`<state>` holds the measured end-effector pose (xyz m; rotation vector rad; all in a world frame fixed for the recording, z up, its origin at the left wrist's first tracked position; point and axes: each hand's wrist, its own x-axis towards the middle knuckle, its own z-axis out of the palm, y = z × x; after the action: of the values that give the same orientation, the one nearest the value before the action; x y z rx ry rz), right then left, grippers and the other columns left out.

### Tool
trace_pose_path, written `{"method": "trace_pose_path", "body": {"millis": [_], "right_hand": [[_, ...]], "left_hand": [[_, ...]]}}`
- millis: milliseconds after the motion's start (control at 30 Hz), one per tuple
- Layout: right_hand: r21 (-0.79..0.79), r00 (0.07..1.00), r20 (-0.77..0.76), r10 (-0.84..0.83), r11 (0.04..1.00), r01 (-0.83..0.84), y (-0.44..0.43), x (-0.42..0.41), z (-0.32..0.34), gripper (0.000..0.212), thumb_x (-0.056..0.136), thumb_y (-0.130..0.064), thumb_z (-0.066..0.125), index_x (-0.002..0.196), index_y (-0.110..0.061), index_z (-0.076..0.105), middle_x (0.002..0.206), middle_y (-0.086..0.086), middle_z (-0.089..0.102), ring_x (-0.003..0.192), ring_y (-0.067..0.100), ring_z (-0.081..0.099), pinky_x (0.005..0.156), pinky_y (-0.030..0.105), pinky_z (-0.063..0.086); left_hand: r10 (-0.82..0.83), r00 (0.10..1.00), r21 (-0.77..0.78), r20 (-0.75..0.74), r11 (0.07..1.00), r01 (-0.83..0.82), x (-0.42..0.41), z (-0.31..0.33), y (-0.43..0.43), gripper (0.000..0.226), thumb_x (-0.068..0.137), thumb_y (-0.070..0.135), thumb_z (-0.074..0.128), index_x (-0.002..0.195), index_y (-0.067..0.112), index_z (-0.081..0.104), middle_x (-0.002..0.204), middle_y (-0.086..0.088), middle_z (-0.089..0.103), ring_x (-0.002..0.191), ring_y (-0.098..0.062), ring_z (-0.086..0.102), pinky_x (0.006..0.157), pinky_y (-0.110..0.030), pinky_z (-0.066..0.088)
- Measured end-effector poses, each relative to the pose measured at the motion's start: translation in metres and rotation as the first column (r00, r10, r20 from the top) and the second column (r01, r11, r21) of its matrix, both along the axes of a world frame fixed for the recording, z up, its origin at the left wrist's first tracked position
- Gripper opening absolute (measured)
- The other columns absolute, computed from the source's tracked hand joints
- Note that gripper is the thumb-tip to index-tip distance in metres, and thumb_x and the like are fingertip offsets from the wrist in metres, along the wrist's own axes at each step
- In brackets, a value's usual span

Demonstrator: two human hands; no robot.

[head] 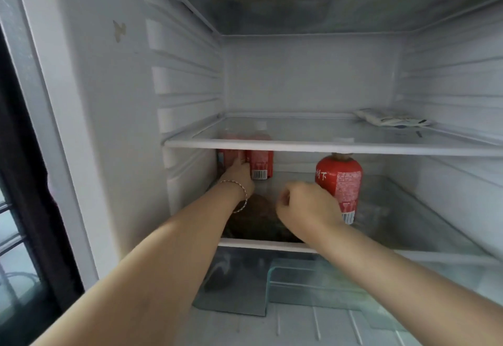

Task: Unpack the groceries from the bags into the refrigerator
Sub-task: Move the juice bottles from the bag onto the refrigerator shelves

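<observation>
Left hand (239, 175) touches rear bottles (260, 164); right hand (307, 205) beside front bottle (340, 179).

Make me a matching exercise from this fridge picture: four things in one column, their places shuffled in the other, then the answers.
Things:
1 white packet
2 pair of red bottles
3 lone red bottle
4 bracelet

Places:
A lower shelf, right
B left wrist
C upper shelf, back right
D lower shelf, back left

Pairs: 1-C, 2-D, 3-A, 4-B.
</observation>
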<state>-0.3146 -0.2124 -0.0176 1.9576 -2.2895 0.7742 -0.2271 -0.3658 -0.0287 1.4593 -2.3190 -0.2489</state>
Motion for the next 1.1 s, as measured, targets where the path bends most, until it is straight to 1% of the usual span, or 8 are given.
{"method": "trace_pose_path", "body": {"millis": [167,300,500,667,767,867,1000,1100], "right_hand": [[-0.035,0.976,-0.031,-0.217,0.976,0.216,0.033,-0.024,0.014,0.025,0.091,-0.033,0.047,0.083,-0.016,0.063,0.067,-0.004,0.052,0.056,0.010,0.045,0.046,0.020,0.029],[-0.179,0.953,0.193,-0.235,0.946,0.270,0.043,-0.034,0.006,0.020,0.086,-0.033,0.054,0.093,-0.014,0.059,0.080,0.002,0.060,0.073,0.022,0.056,0.060,0.026,0.039],[-0.279,0.847,0.514,-0.133,0.908,0.312,0.030,-0.049,-0.005,0.059,0.080,-0.029,0.072,0.121,-0.007,0.036,0.113,0.009,0.055,0.093,0.025,0.059,0.076,0.033,0.050],[-0.124,0.779,0.594,-0.201,0.934,0.335,-0.017,-0.069,-0.003,0.077,0.074,-0.040,0.077,0.132,-0.009,0.038,0.132,0.014,0.048,0.116,0.032,0.054,0.094,0.040,0.047],[-0.151,0.804,0.562,-0.196,0.931,0.333,-0.051,-0.073,-0.004,0.064,0.075,-0.040,0.075,0.125,-0.010,0.049,0.127,0.012,0.057,0.118,0.029,0.053,0.096,0.037,0.045],[-0.163,0.824,0.549,-0.139,0.949,0.269,-0.082,-0.070,-0.002,0.046,0.083,-0.032,0.070,0.121,-0.010,0.056,0.120,0.008,0.062,0.114,0.023,0.057,0.095,0.028,0.042],[-0.119,0.737,0.673,-0.063,0.974,0.191,-0.120,-0.056,0.000,0.037,0.091,-0.019,0.061,0.126,-0.009,0.053,0.125,0.009,0.059,0.122,0.023,0.052,0.105,0.029,0.036],[-0.046,0.772,0.634,-0.052,0.994,0.104,-0.140,-0.044,-0.010,0.048,0.081,-0.018,0.072,0.125,-0.013,0.053,0.122,0.007,0.060,0.120,0.021,0.053,0.108,0.034,0.038]], "left_hand": [[0.003,0.999,0.105,0.039,0.994,-0.007,-0.003,-0.001,-0.003,0.059,0.093,0.014,0.049,0.147,0.011,0.025,0.155,-0.008,0.009,0.140,-0.031,0.023,0.117,-0.041,0.019],[0.060,0.998,0.107,-0.026,0.993,-0.057,0.001,0.008,-0.008,0.037,0.088,0.028,0.056,0.123,0.018,0.052,0.136,-0.011,0.044,0.131,-0.035,0.035,0.113,-0.047,0.026],[0.001,0.993,0.209,-0.117,0.978,0.024,-0.002,-0.001,-0.024,0.035,0.086,0.022,0.060,0.121,0.018,0.053,0.130,-0.006,0.051,0.115,-0.024,0.050,0.105,-0.041,0.039],[0.042,0.996,0.043,-0.077,0.998,-0.039,-0.006,-0.001,0.002,0.059,0.088,0.011,0.053,0.142,0.018,0.033,0.152,-0.010,0.015,0.138,-0.032,0.023,0.116,-0.045,0.024],[0.098,0.986,0.000,-0.132,0.995,-0.099,-0.007,-0.001,0.009,0.075,0.087,0.014,0.055,0.148,0.028,0.016,0.155,-0.009,-0.011,0.143,-0.035,0.007,0.116,-0.050,0.020],[0.048,0.981,0.121,-0.186,0.992,-0.026,-0.007,-0.002,0.008,0.084,0.090,0.009,0.051,0.149,0.033,-0.004,0.152,-0.005,-0.031,0.145,-0.031,-0.002,0.117,-0.039,0.011],[0.045,0.978,0.177,-0.202,0.984,-0.009,-0.004,-0.006,0.002,0.083,0.092,0.007,0.048,0.149,0.035,-0.005,0.153,0.000,-0.031,0.146,-0.028,0.000,0.116,-0.038,0.019],[0.032,0.976,0.174,-0.215,0.985,0.006,0.000,-0.009,-0.003,0.086,0.091,0.006,0.048,0.149,0.032,-0.009,0.154,0.002,-0.026,0.145,-0.027,0.007,0.116,-0.040,0.023]]}}
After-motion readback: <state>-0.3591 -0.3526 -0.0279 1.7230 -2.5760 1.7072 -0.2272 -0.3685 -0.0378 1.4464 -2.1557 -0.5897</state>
